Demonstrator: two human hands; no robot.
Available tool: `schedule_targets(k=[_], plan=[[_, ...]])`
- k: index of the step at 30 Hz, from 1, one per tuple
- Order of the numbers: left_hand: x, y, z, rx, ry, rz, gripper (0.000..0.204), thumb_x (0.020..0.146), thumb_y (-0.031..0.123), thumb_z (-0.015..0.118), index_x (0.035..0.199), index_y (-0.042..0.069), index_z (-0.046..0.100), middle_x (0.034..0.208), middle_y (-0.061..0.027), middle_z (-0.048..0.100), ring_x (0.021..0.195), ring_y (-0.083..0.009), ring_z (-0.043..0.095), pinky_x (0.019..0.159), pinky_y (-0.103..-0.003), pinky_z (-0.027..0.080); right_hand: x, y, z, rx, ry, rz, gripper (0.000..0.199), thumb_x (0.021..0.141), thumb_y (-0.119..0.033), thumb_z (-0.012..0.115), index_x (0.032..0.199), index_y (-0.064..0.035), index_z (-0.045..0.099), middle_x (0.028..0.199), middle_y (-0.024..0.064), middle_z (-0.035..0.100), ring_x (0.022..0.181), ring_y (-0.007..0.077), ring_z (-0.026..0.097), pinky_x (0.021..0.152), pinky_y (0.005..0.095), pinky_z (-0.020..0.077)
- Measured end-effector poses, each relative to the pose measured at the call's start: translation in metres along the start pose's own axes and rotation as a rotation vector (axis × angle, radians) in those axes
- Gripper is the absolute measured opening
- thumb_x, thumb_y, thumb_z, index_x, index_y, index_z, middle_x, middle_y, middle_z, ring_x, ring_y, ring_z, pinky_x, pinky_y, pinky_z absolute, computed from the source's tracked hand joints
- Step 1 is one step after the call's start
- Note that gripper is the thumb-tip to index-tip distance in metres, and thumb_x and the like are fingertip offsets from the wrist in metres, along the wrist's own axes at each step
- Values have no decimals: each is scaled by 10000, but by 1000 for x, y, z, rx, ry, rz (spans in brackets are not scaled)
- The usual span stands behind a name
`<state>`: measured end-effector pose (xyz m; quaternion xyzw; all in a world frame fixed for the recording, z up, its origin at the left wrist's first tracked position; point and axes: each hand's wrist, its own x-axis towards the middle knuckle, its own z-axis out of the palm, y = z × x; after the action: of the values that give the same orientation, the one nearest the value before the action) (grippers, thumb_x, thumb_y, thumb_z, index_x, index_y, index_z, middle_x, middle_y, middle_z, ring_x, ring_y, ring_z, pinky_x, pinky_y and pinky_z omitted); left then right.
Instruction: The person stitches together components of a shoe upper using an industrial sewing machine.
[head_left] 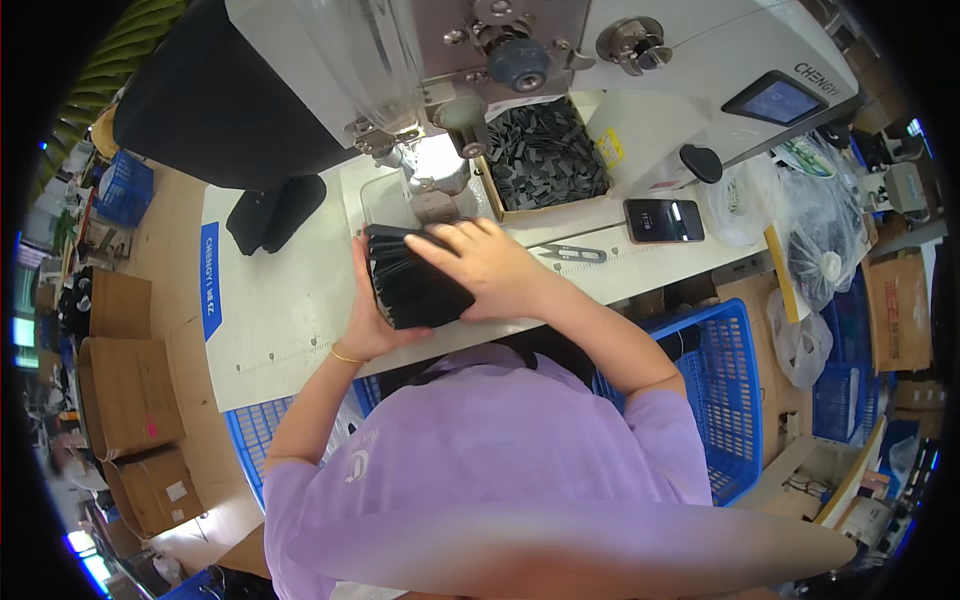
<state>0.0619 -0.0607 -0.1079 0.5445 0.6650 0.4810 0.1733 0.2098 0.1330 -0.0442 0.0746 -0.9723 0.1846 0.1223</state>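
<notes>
A thick stack of black fabric pieces (418,288) is between my two hands at the table's near edge, just below the lit needle area of a sewing machine (660,115). My left hand (376,325) wraps the stack's left side and underside, with the thumb up along its edge. Across the top and right side lies my right hand (505,268), its fingers bent over the stack and partly spread. Folded black fabric (275,215) rests on the table (275,325) to the left. Thread snips (578,254) lie right of my right hand.
Behind my right hand stands a shallow cardboard box (550,211) of small dark grey strips (548,155). A phone (663,220) and clear plastic bags (815,235) are to the right. Blue plastic crates (735,400) sit below the table; cardboard boxes (135,395) stand at left.
</notes>
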Motion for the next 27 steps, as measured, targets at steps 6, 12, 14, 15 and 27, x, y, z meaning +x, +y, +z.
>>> schedule_targets(k=[6,12,14,15,27], plan=[[13,3,-3,8,37,15,1360,500,170,902,1466,22,-44,1519,-229,59,1392,-344,203,1136,-447,197,-41,27,33,564,272,247,1132,584,-161,845,1473,-84,148,1363,196,338,1248,366,389,1036,405,357],[15,-12,-10,756,-442,329,1243,541,415,870,1471,40,135,1515,-234,69,1398,-361,171,1164,-440,-10,-38,28,41,444,308,87,1143,573,-197,854,1462,-46,152,1338,205,348,1230,374,391,1036,410,355],[5,-20,-11,656,-312,263,1259,534,419,874,1472,38,128,1511,-236,80,1386,-350,206,1164,-448,13,-37,27,41,513,289,88,1126,581,-205,854,1454,-33,164,1328,206,360,1222,369,398,1037,406,350],[2,-22,-8,571,-163,160,1274,526,423,879,1474,36,120,1508,-238,92,1375,-340,242,1164,-456,35,-34,26,39,529,288,90,1116,586,-207,851,1453,-32,170,1318,206,370,1211,367,408,1034,400,355],[43,107,41,895,-392,120,1001,531,153,793,1336,-139,275,1293,-303,374,1202,-437,392,1051,-485,281,-71,10,22,298,404,-45,871,589,-205,822,1339,-71,399,1233,142,502,1127,329,494,938,429,393]])
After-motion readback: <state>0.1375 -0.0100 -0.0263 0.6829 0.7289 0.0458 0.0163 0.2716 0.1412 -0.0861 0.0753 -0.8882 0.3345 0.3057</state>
